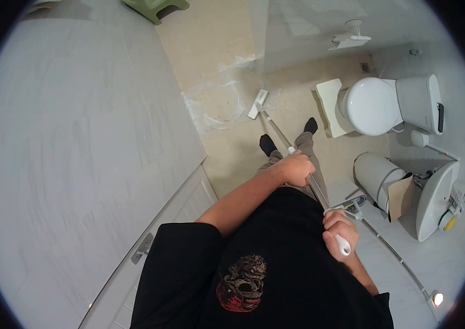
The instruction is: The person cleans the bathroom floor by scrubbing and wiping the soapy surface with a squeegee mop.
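Both my hands grip the pole of a long-handled floor scrubber (278,128), which slants from my body to the floor. My left hand (298,168) wraps round the middle of the pole. Near the top, my right hand (341,232) closes on the white grip, whose looped end sticks out below the fist. The scrubber's flat white rectangular head (258,104) rests on the beige tiles ahead of my feet; its underside is hidden. Whitish suds (221,101) streak the floor beside it.
To the right stand a white toilet (372,106) with a footstool (331,107) at its base, a white bin (378,178) and a washbasin (435,203). Another metal pole (391,251) runs along the right. A green stool (155,8) is at the top, a door (188,197) at the left.
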`<act>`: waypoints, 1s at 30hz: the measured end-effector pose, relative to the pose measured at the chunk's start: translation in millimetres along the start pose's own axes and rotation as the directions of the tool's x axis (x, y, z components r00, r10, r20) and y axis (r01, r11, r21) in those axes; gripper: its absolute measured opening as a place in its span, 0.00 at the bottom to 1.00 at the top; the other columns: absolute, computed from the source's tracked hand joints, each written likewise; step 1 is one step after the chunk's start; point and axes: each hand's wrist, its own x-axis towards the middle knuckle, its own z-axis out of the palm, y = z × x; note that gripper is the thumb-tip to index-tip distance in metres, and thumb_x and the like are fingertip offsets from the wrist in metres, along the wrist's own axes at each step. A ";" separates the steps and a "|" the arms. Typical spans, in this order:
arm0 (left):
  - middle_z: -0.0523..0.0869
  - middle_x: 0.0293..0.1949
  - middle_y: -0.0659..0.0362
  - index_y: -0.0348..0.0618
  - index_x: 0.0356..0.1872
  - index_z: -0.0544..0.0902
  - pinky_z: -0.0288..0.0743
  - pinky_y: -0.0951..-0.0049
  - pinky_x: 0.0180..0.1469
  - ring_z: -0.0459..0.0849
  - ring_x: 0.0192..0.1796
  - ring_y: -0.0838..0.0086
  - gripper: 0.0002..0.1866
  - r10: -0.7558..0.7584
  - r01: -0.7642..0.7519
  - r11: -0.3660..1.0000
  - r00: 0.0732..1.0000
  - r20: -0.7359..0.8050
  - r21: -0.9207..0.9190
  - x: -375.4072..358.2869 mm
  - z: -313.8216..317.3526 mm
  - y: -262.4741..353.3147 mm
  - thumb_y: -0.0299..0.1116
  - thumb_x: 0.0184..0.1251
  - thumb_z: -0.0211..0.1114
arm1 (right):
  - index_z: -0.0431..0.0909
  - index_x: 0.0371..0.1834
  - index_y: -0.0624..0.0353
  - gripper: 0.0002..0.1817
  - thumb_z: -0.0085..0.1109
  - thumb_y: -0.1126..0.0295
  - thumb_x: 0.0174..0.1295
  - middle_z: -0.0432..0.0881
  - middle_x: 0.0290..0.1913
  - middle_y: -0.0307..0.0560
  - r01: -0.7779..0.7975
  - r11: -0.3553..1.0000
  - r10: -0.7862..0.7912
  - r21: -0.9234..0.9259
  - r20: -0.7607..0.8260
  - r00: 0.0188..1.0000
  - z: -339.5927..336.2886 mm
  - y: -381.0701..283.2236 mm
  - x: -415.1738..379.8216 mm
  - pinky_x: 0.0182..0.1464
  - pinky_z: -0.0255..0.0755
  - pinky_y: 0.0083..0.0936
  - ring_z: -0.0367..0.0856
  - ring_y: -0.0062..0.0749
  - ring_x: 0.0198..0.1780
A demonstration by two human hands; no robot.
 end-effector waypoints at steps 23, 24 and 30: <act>0.86 0.25 0.55 0.51 0.21 0.84 0.74 0.54 0.49 0.87 0.36 0.57 0.08 0.040 -0.055 0.989 0.993 0.111 0.134 6.2 7.7 -45.1 0.39 0.39 0.71 | 0.70 0.24 0.57 0.14 0.69 0.82 0.51 0.76 0.33 0.47 -0.004 1.000 0.007 0.030 -0.075 0.997 17.4 55.2 -5.1 0.46 0.72 0.39 0.77 0.46 0.41; 0.86 0.24 0.55 0.51 0.21 0.84 0.74 0.54 0.49 0.87 0.36 0.56 0.08 0.023 -0.038 0.991 0.993 0.117 0.127 5.5 4.5 -48.3 0.39 0.38 0.71 | 0.70 0.24 0.57 0.13 0.69 0.81 0.51 0.76 0.33 0.47 0.007 0.999 -0.002 0.053 -0.079 0.997 18.4 54.4 -1.0 0.46 0.72 0.39 0.77 0.46 0.41; 0.87 0.25 0.54 0.50 0.23 0.86 0.73 0.52 0.51 0.88 0.37 0.55 0.08 0.034 -0.069 0.977 0.985 0.171 0.202 4.0 21.8 -36.9 0.39 0.41 0.70 | 0.71 0.26 0.58 0.13 0.70 0.81 0.52 0.79 0.38 0.48 -0.059 0.998 0.059 -0.007 0.028 0.998 10.1 50.3 -34.2 0.53 0.74 0.41 0.80 0.50 0.49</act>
